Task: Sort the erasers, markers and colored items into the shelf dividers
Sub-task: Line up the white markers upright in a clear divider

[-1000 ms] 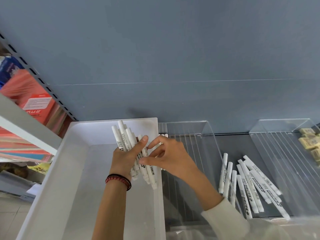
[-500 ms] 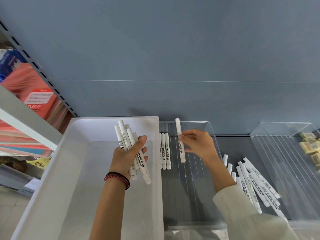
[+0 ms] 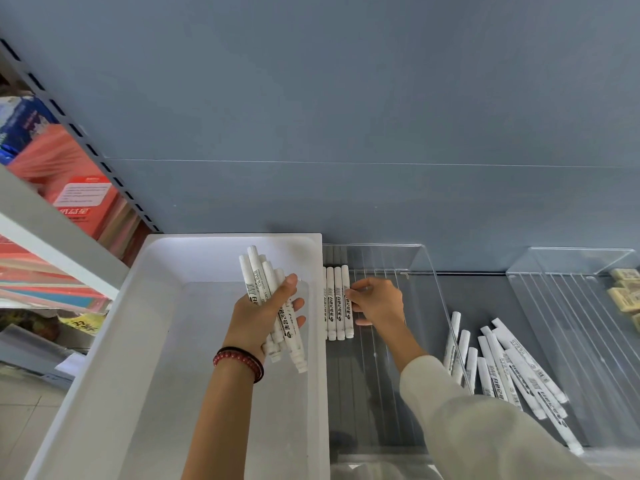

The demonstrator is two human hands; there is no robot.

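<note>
Head: left hand (image 3: 258,320) grips marker bundle (image 3: 255,275) (print unreadable); right hand (image 3: 379,303) pinches end marker (image 3: 348,323).

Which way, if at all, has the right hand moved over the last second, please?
Yes: the right hand moved right, off the bundle above the white bin, past its wall, into the clear tray, fingers touching the row of markers.

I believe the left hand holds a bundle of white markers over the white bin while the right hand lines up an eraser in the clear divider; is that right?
Not quite. In the head view the right hand lines up a white marker, not an eraser, in the clear divider. The left hand does hold the bundle of white markers over the white bin.
</note>
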